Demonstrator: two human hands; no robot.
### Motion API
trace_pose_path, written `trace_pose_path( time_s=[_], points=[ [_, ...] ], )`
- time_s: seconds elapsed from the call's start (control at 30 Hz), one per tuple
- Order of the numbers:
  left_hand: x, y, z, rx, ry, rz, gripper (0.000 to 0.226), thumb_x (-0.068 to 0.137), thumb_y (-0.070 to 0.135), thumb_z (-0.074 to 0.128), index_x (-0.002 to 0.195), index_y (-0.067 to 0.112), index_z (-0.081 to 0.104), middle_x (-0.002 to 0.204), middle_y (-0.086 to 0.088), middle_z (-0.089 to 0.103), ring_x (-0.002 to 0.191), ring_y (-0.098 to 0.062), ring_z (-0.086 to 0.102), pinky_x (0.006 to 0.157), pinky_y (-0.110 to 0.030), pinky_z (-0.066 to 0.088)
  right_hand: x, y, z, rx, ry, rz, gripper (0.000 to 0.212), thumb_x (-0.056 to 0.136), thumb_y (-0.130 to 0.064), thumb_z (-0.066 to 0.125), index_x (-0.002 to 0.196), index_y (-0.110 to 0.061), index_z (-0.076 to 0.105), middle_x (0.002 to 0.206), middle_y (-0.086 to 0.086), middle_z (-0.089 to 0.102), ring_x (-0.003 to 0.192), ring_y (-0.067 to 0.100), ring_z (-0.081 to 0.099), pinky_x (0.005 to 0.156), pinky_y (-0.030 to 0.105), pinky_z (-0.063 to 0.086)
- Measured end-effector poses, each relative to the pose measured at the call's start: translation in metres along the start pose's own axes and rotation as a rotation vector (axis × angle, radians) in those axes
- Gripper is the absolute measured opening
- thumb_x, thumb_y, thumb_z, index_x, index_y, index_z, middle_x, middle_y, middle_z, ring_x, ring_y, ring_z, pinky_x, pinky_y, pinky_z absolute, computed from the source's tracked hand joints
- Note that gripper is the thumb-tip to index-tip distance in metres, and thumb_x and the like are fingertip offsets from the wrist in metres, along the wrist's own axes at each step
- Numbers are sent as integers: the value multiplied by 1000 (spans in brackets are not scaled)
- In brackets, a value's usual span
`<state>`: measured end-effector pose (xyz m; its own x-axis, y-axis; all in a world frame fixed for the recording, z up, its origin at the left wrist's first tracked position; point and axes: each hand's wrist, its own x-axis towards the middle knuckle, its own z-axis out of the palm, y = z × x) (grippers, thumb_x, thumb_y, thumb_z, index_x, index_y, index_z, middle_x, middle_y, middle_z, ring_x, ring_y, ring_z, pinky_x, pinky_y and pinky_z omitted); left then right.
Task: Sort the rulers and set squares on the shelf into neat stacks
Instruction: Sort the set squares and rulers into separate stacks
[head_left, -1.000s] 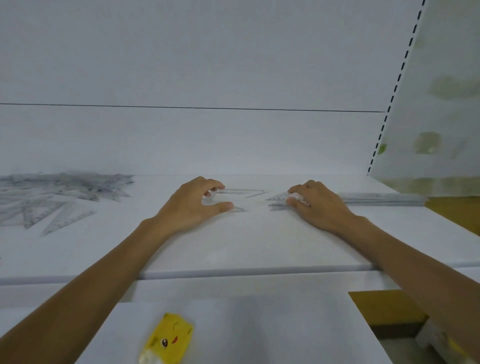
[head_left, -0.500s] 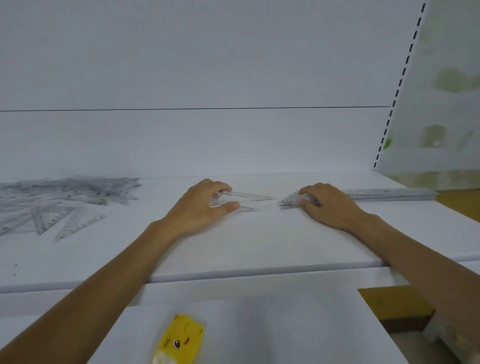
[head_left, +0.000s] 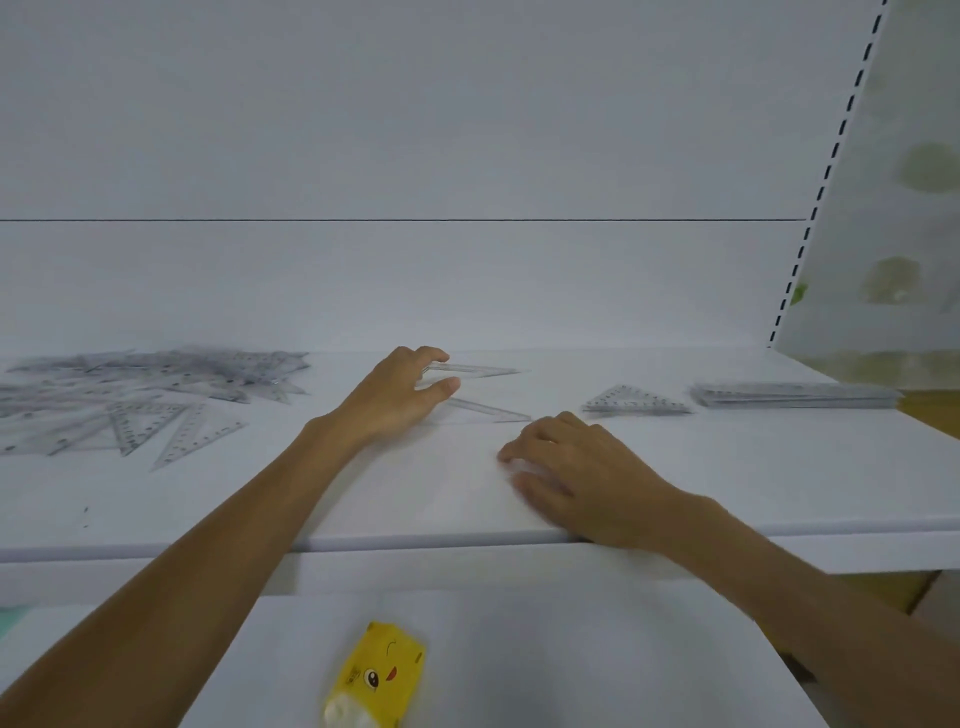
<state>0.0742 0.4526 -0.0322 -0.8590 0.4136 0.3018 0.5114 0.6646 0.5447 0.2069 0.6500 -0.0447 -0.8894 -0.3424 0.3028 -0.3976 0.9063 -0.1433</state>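
Sorting on the shelf: left hand on a set square, right hand idle

Left hand (head_left: 400, 397) is mid-shelf, toward the back. Its thumb and curled fingers pinch the near corner of a clear set square (head_left: 485, 387), which lies flat on the white shelf (head_left: 260, 509) with its point aimed right.

Right hand (head_left: 582, 470) rests palm down close to the front edge, fingers loosely curled with the tips on the board. It is motion-blurred, and nothing shows in its grasp.

Small stack of set squares (head_left: 636, 402) sits right of centre, apart from both hands. Just beyond it, against the right end of the shelf, lies a neat stack of rulers (head_left: 795, 396).

Loose heap of rulers and set squares (head_left: 140, 397) sprawls over the left end, overlapping at all angles, with a few stragglers toward the front.

Yellow tissue pack (head_left: 382, 675) with a cartoon face lies on the lower surface below the front edge.
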Motion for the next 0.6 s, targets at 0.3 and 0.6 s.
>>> trace_pose_path(
  time_s=[0.3,0.6],
  points=[
    [-5,6,23,204,2,50,44,92,41,46,133,25,43,137,-3,41,127,-23,32,106,-37,27,-3,-1,7,43,75,5,29,93,-37,43,119,-29,54,119,-12,53,108,11,43,94,28,35],
    [-4,6,28,268,-74,51,44,91,42,46,132,25,42,137,0,42,126,-20,36,105,-36,30,-4,0,7,37,79,16,30,93,-38,41,120,-30,53,121,-14,53,109,10,42,93,27,35]
  ],
)
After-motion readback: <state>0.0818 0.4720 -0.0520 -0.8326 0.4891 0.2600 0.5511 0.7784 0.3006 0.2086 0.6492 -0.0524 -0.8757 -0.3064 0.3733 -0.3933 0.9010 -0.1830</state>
